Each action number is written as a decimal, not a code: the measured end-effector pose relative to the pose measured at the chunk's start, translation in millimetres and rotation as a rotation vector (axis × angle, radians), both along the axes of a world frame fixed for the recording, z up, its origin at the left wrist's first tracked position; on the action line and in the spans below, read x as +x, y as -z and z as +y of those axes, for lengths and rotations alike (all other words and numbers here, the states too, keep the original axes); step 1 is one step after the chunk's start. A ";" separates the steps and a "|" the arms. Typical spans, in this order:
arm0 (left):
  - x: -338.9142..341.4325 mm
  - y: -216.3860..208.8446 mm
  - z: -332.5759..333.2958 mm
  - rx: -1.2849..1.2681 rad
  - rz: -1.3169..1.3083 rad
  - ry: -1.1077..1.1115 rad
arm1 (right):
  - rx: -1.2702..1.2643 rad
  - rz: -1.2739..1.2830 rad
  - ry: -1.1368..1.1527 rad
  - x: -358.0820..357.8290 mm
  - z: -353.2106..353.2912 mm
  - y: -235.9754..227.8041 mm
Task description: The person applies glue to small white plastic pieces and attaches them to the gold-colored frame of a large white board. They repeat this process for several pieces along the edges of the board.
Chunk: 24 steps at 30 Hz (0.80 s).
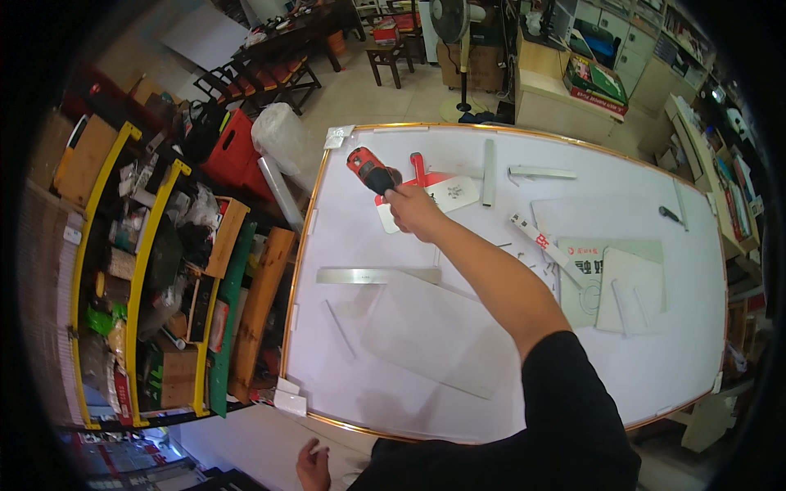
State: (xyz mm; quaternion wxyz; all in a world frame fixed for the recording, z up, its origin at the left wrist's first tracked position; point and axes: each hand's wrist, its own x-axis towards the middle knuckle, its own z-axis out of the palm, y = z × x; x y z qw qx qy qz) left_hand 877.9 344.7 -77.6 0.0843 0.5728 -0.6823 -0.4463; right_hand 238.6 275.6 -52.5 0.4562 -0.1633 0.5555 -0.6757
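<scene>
My right hand (416, 213) reaches across the white tabletop (491, 409) to its far left part, its fingers wrapped round the black grip of a red and black cordless drill (366, 168). Under and beside the drill lie a red and white sheet (460, 191) and a red-handled tool (418, 168). To the right, a square metal bar (489, 173) lies near a shorter bar (544, 173). Nearer me, a flat metal strip (352, 276) touches a pale panel (434, 335). My left hand (313, 466) hangs below the table's near edge, fingers loosely bent and apart, holding nothing.
Printed sheets (577, 295) and a long narrow white strip (547, 250) lie on the right, with several small metal pieces nearby. A yellow-framed shelf (143, 270) full of goods stands left. Beyond the table are a stool (390, 57) and a standing fan (450, 20).
</scene>
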 end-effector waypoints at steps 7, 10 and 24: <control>-146.5 -49.7 -40.4 -0.275 0.350 0.387 | 0.052 0.083 -0.464 83.1 188.4 -97.7; -197.8 -80.5 -45.9 -0.355 0.356 0.647 | -0.015 -0.013 -0.591 143.0 249.2 -108.0; -219.1 -32.9 -16.1 0.525 0.564 0.613 | 0.144 0.056 0.423 315.6 334.5 8.2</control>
